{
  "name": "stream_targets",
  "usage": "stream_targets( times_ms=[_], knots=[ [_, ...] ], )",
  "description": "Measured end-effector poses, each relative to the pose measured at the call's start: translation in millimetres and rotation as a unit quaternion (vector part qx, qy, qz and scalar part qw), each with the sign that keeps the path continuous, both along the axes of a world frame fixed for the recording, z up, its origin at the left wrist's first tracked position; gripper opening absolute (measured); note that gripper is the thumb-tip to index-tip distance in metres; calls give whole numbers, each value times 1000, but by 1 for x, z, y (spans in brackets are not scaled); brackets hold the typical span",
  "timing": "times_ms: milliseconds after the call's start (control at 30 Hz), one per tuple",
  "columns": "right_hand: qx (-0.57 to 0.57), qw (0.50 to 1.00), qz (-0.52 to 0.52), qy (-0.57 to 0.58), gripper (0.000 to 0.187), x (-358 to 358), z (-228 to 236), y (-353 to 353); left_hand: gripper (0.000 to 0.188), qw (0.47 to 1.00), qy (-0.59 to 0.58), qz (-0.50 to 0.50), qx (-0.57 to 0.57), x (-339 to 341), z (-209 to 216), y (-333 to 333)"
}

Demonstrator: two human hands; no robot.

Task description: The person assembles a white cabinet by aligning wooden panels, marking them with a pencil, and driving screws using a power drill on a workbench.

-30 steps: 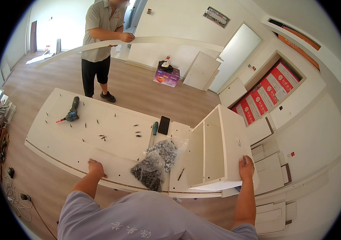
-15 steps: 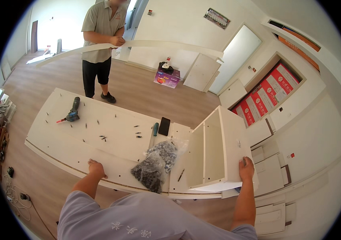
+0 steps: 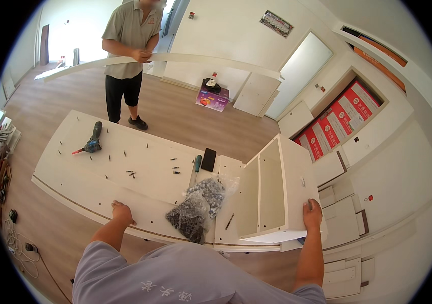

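A long white panel lies flat in front of me, with several small dark fittings standing or lying on it. At its near edge, my left hand is closed with curled fingers. On the right, an open white cabinet box stands on the white boards. My right hand is closed against its outer side, and a small greyish thing, too small to name, shows at the fingers. Between the hands lies a clear plastic bag of dark and silvery small parts. A dark pen-like stick is beside the box.
A cordless drill, a green-handled screwdriver and a black phone lie on the boards. Beyond stands a person holding a long white strip. A purple carton sits by the wall; cables lie on the left floor.
The other person's hands and the long strip have shifted slightly left and down. My hands stay where they were.
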State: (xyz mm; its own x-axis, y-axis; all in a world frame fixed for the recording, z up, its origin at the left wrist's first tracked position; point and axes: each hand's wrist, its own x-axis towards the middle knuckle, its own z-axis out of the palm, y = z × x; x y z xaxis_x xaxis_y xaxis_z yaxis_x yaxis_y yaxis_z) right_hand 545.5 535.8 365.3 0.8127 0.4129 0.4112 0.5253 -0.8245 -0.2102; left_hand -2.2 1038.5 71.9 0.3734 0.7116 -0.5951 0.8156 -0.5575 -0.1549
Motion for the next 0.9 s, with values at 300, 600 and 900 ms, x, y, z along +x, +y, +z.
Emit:
stream_targets(
  times_ms=[300,600,900],
  knots=[
    [-4,1000,6,4,40,0,0,-1,117,1000,7,-7,-5,0,3,0],
    [5,1000,-6,12,41,-2,1,1,119,1000,2,3,-4,0,4,-1],
    [3,1000,0,7,41,-1,0,0,119,1000,-4,0,-4,-1,0,0]
  ],
)
